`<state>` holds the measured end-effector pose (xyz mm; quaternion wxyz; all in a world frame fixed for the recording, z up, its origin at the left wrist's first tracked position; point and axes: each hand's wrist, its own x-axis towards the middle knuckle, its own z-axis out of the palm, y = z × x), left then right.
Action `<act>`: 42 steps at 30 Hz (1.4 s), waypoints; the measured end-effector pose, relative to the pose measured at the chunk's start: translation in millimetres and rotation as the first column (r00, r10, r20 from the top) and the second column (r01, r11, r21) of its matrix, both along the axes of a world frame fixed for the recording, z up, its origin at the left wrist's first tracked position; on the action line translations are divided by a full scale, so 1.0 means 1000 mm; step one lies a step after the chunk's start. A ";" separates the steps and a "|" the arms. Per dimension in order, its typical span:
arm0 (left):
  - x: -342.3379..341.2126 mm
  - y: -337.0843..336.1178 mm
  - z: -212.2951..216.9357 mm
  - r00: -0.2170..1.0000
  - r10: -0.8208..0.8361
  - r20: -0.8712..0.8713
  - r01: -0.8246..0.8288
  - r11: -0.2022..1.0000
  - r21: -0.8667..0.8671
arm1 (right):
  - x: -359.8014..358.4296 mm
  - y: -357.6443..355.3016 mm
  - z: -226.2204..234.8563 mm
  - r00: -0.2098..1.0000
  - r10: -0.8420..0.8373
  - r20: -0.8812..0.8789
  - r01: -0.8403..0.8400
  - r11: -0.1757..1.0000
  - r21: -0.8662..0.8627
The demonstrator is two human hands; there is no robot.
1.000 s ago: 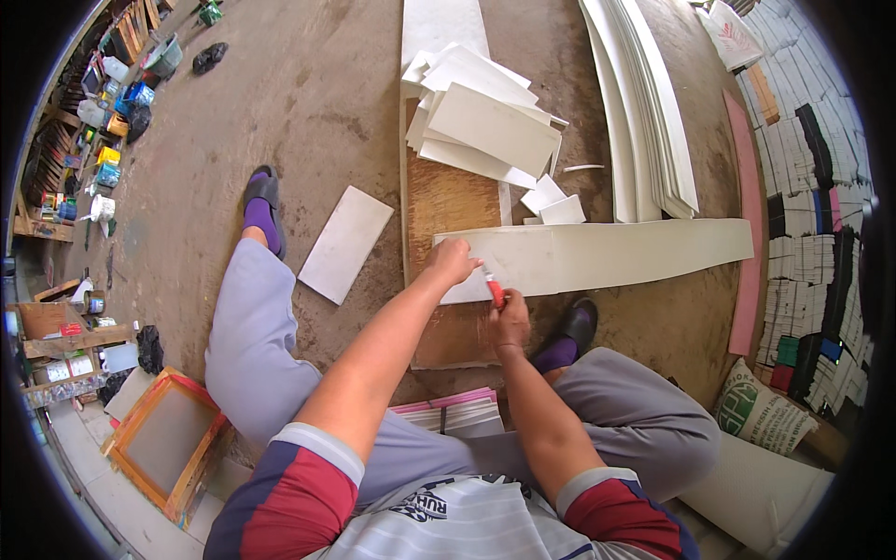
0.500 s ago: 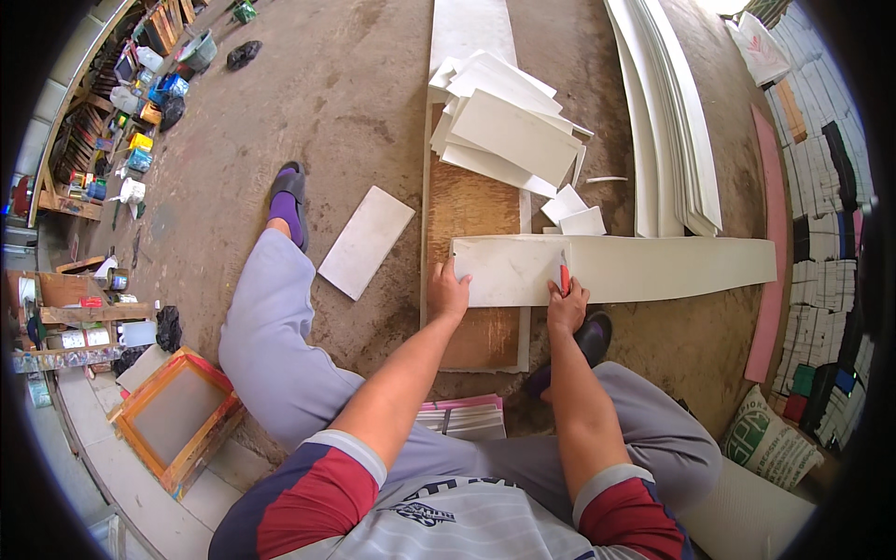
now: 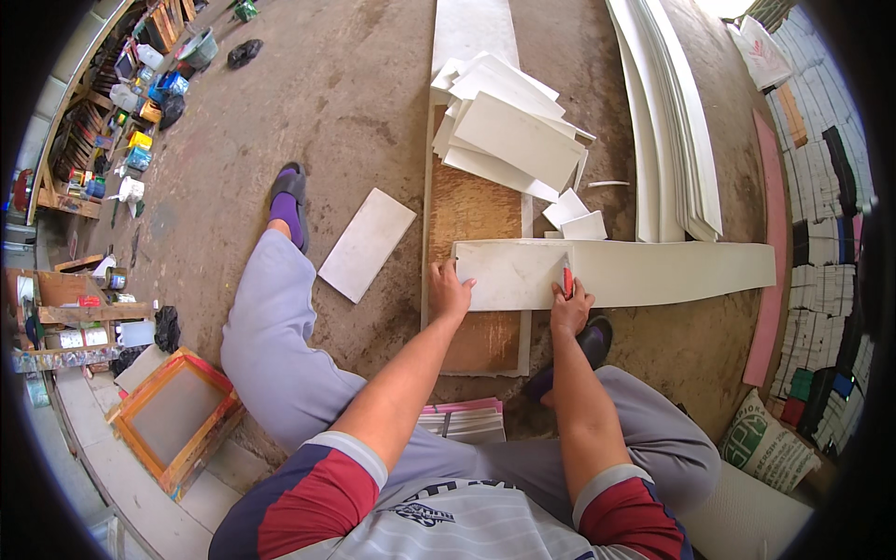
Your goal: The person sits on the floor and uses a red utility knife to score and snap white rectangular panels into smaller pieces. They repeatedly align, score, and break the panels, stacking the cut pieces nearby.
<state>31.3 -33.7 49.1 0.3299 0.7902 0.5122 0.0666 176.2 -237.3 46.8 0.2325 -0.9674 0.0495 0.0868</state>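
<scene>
A long white foam strip (image 3: pixel 653 271) lies across a brown wooden board (image 3: pixel 476 215) on the floor. My left hand (image 3: pixel 449 291) presses flat on the strip's left end. My right hand (image 3: pixel 569 304) is shut on a small red utility knife (image 3: pixel 566 279), its tip on the strip about a third of the way along. I sit on the ground with a leg on each side of the board.
A heap of cut white rectangles (image 3: pixel 509 135) lies on the board's far end. Long white strips (image 3: pixel 667 121) are stacked at the right. One loose white piece (image 3: pixel 367 244) rests by my left leg. An orange-framed screen (image 3: pixel 173 415) and cluttered shelves (image 3: pixel 84 187) stand left.
My view has shifted, and both hands sit a little lower on the strip. The knife has come toward the strip's near edge.
</scene>
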 end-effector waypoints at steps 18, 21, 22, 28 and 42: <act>0.015 0.035 0.015 0.685 -0.667 -0.294 0.726 0.657 0.201 | -0.015 0.003 0.010 0.982 -0.151 -0.110 0.150 0.989 -0.011; 0.015 0.039 0.008 0.598 -0.762 -0.247 0.801 0.568 0.189 | -0.025 0.005 0.018 0.985 -0.170 -0.038 0.172 0.984 0.044; 0.014 0.041 0.007 0.572 -0.783 -0.245 0.818 0.523 0.238 | -0.029 0.005 0.018 0.987 -0.160 -0.027 0.161 0.985 0.059; 0.015 0.032 0.016 0.520 -0.794 -0.315 0.851 0.453 0.266 | -0.091 0.020 0.007 0.991 0.021 0.131 -0.052 0.970 0.236; 0.049 0.005 -0.008 0.499 -0.627 -0.599 0.861 0.440 0.257 | -0.187 0.074 0.040 0.655 0.724 -0.216 -0.635 0.683 0.362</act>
